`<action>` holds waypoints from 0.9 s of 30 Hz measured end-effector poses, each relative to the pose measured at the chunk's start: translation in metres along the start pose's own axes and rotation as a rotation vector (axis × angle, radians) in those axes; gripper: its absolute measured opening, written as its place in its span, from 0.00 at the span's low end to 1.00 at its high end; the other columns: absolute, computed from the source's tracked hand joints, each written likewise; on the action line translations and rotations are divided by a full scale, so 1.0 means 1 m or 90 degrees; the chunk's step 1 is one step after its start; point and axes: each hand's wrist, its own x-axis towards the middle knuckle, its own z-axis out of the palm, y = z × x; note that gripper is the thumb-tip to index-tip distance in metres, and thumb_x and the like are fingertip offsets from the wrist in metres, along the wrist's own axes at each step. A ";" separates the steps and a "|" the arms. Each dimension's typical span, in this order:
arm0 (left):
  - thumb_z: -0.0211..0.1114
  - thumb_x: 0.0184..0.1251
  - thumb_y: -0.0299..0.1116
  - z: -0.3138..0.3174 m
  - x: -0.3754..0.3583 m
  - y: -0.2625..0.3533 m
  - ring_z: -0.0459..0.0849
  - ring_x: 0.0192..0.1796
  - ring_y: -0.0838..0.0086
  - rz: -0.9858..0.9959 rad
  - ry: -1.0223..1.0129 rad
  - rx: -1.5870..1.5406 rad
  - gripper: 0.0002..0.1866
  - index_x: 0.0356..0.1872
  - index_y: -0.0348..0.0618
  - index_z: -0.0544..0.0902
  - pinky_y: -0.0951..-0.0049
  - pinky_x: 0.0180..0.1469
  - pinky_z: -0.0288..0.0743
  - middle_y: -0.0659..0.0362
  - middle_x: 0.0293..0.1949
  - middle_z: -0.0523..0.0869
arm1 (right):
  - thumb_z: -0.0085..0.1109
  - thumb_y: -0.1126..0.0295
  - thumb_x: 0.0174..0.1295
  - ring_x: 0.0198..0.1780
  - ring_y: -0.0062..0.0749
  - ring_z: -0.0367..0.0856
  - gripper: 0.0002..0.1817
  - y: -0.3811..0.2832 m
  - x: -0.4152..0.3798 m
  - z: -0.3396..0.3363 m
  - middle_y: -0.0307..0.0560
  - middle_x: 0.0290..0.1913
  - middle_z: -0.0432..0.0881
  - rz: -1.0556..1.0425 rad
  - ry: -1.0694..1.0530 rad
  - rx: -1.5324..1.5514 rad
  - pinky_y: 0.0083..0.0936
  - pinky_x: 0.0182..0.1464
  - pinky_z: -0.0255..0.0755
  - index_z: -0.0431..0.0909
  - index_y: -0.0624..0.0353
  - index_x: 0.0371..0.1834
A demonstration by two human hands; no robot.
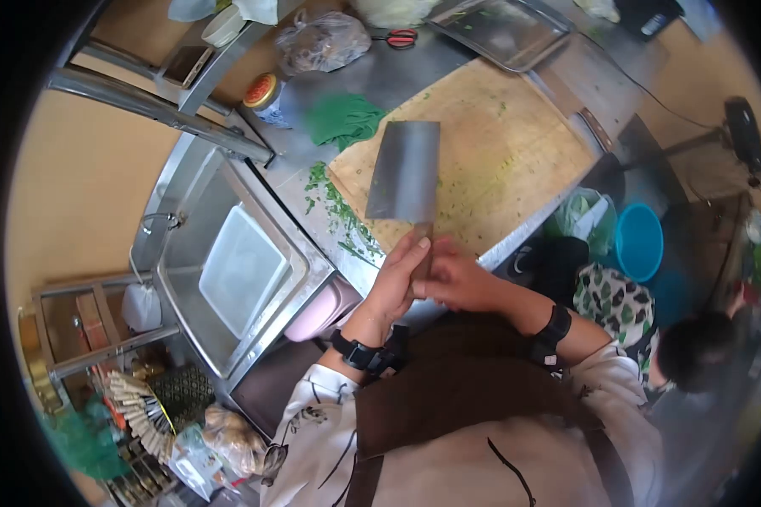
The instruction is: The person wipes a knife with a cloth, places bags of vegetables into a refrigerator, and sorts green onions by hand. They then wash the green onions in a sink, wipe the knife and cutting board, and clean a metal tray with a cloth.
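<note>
A cleaver [404, 169] with a broad rectangular blade is held above the wooden cutting board [516, 160], blade pointing away from me. Its short wooden handle lies in my left hand [395, 277], which is closed around it with the thumb along the top. My right hand [462, 280] is right beside the handle, fingers bent and smeared by motion; whether it grips the handle too cannot be made out. Chopped green herbs [340, 211] lie along the board's left edge, and small green bits are scattered over the board.
A green cloth [344, 118], red-lidded jar [263, 90], red-handled scissors [400, 38] and metal tray [506, 29] surround the board. A knife [596, 129] lies at its right edge. The sink [177, 279] is at left. A blue basin [638, 242] and another person [693, 351] are at right.
</note>
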 end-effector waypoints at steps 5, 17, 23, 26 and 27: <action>0.52 0.70 0.31 -0.006 0.002 -0.003 0.74 0.24 0.78 0.003 0.080 0.071 0.18 0.59 0.44 0.64 0.84 0.22 0.67 0.59 0.27 0.77 | 0.52 0.60 0.66 0.22 0.20 0.76 0.15 -0.031 0.015 -0.099 0.41 0.30 0.81 0.021 -0.329 0.003 0.19 0.28 0.72 0.77 0.61 0.44; 0.58 0.62 0.20 0.020 -0.097 0.002 0.74 0.26 0.80 -0.054 0.212 0.189 0.23 0.57 0.41 0.65 0.80 0.26 0.69 0.60 0.36 0.78 | 0.59 0.60 0.56 0.58 0.50 0.70 0.24 -0.064 0.284 -0.152 0.54 0.57 0.72 -0.206 0.164 -0.743 0.40 0.55 0.69 0.73 0.50 0.57; 0.56 0.61 0.19 0.011 -0.083 0.013 0.76 0.29 0.80 -0.113 0.196 0.284 0.24 0.59 0.39 0.64 0.80 0.31 0.72 0.58 0.40 0.80 | 0.58 0.64 0.52 0.60 0.52 0.67 0.21 -0.049 0.341 -0.138 0.54 0.55 0.73 -0.169 0.140 -0.818 0.44 0.53 0.70 0.75 0.54 0.52; 0.57 0.59 0.19 -0.004 -0.071 0.015 0.78 0.32 0.80 -0.121 0.137 0.285 0.17 0.51 0.38 0.71 0.81 0.33 0.72 0.60 0.36 0.80 | 0.58 0.65 0.49 0.46 0.50 0.79 0.21 -0.048 0.348 -0.157 0.58 0.43 0.80 -0.194 0.225 -0.605 0.40 0.49 0.73 0.75 0.58 0.49; 0.57 0.59 0.19 -0.013 -0.069 0.014 0.78 0.33 0.80 -0.102 0.118 0.266 0.18 0.52 0.37 0.70 0.81 0.33 0.72 0.60 0.36 0.80 | 0.59 0.62 0.50 0.44 0.48 0.80 0.23 -0.065 0.333 -0.161 0.57 0.42 0.81 -0.147 0.271 -0.494 0.38 0.48 0.73 0.75 0.59 0.49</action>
